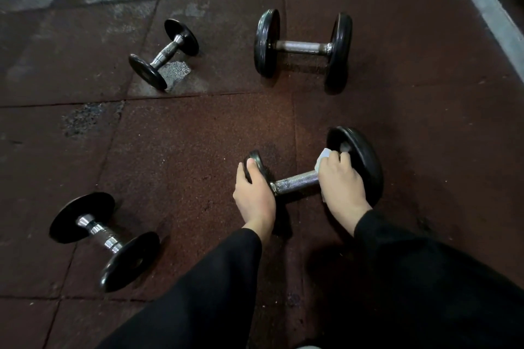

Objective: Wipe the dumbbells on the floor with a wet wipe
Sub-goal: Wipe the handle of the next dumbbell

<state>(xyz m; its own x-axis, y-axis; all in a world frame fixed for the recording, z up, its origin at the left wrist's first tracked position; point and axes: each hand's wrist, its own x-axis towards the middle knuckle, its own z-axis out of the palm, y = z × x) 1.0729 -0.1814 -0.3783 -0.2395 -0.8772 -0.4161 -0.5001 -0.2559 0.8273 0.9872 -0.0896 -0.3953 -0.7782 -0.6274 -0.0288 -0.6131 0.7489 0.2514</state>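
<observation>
Dark rubber gym floor, four dumbbells spread across its tiles, two hands on the nearest.

Left hand curled over the small near plate of the nearest dumbbell, thumb across the plate's face; right hand wrapped round the far end of the steel handle beside the larger plate, fingers closed on a white wet wipe that shows above the knuckles. Black sleeves reaching in from the lower edge. Well apart: a large dumbbell straight ahead, a small dumbbell up and to the left beside a worn grey patch, a chrome-handled dumbbell at lower left. Bare flooring between all four; a pale grey strip bordering the floor at upper right.
</observation>
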